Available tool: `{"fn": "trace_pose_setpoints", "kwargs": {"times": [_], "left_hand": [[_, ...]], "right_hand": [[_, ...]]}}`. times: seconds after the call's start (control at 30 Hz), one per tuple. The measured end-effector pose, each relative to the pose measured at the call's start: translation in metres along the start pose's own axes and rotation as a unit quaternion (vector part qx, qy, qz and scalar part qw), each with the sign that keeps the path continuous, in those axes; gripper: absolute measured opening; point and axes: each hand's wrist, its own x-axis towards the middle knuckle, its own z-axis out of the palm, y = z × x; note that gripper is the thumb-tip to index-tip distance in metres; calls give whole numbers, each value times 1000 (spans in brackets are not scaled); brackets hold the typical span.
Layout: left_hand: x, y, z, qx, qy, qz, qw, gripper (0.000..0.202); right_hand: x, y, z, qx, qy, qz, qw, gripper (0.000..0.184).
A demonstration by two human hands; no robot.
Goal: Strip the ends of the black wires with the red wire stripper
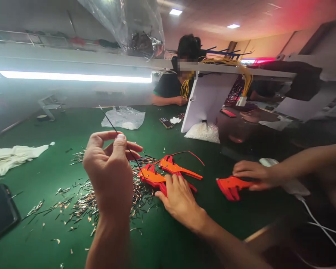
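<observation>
My left hand [109, 160] pinches a thin black wire [109, 120] between thumb and forefinger, its other fingers loosely curled. The wire slants down to the right, its lower end at the head of a red and orange wire stripper [156, 178]. I cannot tell whether that end sits in the jaws. My right hand [180, 196] rests over this tool's handles, fingers curled round them. Just behind lies a second wire stripper [182, 170] of the same colours, with a red wire [189, 152] curving above it. Copper-ended wire scraps [84, 198] lie about my left forearm.
At right, another person's hand [253, 175] holds a wire stripper [232, 186], beside a white power strip [299, 188]. A dark phone [1, 213] and a white cloth [15, 157] lie left. Across the table, a person [168, 89] handles yellow wires; a bag of white pieces [203, 132] stands nearby.
</observation>
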Motion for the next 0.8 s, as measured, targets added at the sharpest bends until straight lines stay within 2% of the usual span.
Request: {"fn": "trace_pose_setpoints", "kwargs": {"times": [0.17,0.27,0.33,0.4,0.47,0.53,0.63,0.7,0.8], "left_hand": [[-17,-15,-11,-40,-45,-73,996,8],[-26,-23,-17,-57,-36,-107,992,11],[-32,-28,-19,-69,-28,-124,990,13],[-39,-31,-20,-77,-26,-136,987,14],[-46,-34,-20,-82,-31,-153,984,14],[-53,-35,-20,-88,-41,-174,980,14],[-61,-38,-21,-97,-68,-198,973,12],[-63,-40,-22,-102,-83,-204,970,13],[-64,-44,-21,-115,-101,-210,966,15]], "right_hand": [[10,-15,17,-145,13,-20,989,49],[10,-22,21,-190,4,-42,981,52],[5,-21,15,-209,-10,-69,976,59],[-2,-12,-2,-224,-18,-99,969,61],[-9,6,-34,-248,-11,-104,963,45],[-16,33,-74,-288,19,-51,956,44],[-29,83,-125,-358,39,82,929,39],[-36,112,-139,-384,9,150,911,34],[-39,138,-136,-389,-49,181,902,33]]}}
